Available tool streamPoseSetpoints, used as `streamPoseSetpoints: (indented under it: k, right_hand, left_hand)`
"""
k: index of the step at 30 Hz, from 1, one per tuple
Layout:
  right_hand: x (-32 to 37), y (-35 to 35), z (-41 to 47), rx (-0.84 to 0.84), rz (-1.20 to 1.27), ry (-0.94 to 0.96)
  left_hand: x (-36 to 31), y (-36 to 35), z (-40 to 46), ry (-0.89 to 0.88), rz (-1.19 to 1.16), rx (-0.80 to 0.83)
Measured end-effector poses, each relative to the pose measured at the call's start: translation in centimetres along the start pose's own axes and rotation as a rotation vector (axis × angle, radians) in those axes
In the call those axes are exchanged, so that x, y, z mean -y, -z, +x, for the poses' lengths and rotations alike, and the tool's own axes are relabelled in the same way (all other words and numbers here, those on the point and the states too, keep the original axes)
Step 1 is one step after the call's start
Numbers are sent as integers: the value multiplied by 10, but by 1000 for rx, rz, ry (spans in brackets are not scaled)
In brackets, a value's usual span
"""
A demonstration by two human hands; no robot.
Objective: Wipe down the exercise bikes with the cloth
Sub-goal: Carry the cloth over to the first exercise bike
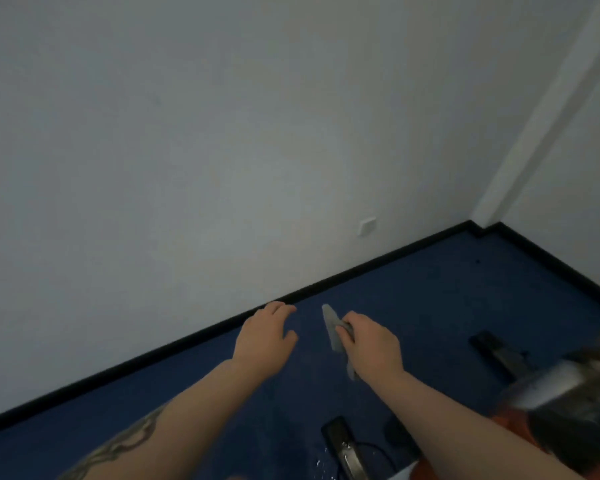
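Note:
My right hand [371, 344] grips a grey cloth [331, 327], whose upper end sticks out past the fingers and whose lower end hangs below the wrist. My left hand [265, 337] is held out beside it with relaxed fingers and holds nothing. Both hands hover over the blue floor, apart from each other. Part of an exercise bike [575, 403], silver, black and orange, shows blurred at the lower right. One of its black base feet [499, 353] lies on the floor to the right of my right hand. Another black part [343, 445] sits below my forearms.
A white wall [222, 150] fills most of the view, with a black skirting [326, 282] along the blue carpet [447, 289]. A small white socket plate [367, 226] sits low on the wall. A wall corner [478, 223] juts out at the right.

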State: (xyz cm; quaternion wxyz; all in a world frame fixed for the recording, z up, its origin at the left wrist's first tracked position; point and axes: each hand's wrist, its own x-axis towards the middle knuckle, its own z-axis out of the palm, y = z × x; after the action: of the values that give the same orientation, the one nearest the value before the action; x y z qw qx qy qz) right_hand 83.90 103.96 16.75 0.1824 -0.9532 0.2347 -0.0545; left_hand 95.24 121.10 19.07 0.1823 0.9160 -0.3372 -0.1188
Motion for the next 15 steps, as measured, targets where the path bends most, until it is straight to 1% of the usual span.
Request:
streamPoseSetpoints:
  k: [7,11,15]
  right_hand:
    - [-25,7,98,-88,2,-197]
    - [-41,8,150,-155,-9,-361]
    - [-58,23,192,-202,-9,-541]
  left_hand:
    - [-2,0,139,-191,-15,93]
    - [-7,7,230,-332,10,161]
    - [-25,16,313,-491,14,213]
